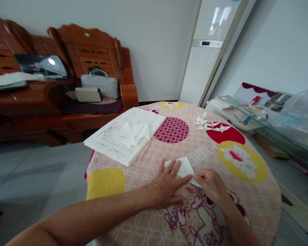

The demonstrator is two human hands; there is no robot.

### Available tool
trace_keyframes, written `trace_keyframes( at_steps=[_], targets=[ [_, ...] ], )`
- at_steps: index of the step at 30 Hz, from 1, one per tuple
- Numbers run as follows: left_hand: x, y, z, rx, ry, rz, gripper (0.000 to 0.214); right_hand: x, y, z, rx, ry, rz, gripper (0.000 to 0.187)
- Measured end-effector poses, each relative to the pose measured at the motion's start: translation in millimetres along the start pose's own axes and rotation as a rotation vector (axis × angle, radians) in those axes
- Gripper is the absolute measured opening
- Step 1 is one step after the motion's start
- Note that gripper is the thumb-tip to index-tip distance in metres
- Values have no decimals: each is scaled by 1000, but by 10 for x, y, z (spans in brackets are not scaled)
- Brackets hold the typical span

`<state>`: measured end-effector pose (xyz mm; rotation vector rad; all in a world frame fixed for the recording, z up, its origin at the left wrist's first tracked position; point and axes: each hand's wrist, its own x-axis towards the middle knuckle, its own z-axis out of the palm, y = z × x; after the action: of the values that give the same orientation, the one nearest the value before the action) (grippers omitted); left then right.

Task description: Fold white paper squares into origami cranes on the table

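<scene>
"Pale wall point(159, 51) fills my remote feed, with a wooden chair point(92, 44) at eleven o'clock and a tall white unit point(197, 71) at one. What's on the desk point(141, 171)?"

"I see a patterned cloth point(143, 222). From the middle, a stack of printed sheets point(111, 143) sits at ten o'clock, a folded piece point(129, 133) on top. Folded white birds point(201, 120) cluster at one."

"And the white paper point(185, 166)?"

"Near the middle of the desk, flat on the cloth, where I have both hands."

"How is each grip?"

"My left hand point(166, 185), at the paper's eight o'clock, is released, fingers spread over the sheet. My right hand point(210, 184), at four o'clock, has curled fingers, its grip pinching the paper's near right corner."
</scene>
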<state>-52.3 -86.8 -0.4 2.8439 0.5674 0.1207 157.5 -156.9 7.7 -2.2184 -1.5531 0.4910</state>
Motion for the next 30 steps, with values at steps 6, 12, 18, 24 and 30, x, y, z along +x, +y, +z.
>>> trace_keyframes(
  at_steps=[6,12,18,24,30],
  targets=[
    [21,30,-73,-10,-63,-23,79,-4,-3,-7,-3,-4,4,28],
    [23,11,-46,-3,-51,-15,82,12,32,17,-3,-17,-8,31],
    [35,22,-43,12,-65,-9,83,18,42,40,-13,13,-11,28],
    [49,31,-88,-1,-89,-9,82,31,32,17,29,-10,-4,29],
    [55,36,-90,5,-87,-27,78,-6,32,-96,153,-108,-13,36]
  ],
)
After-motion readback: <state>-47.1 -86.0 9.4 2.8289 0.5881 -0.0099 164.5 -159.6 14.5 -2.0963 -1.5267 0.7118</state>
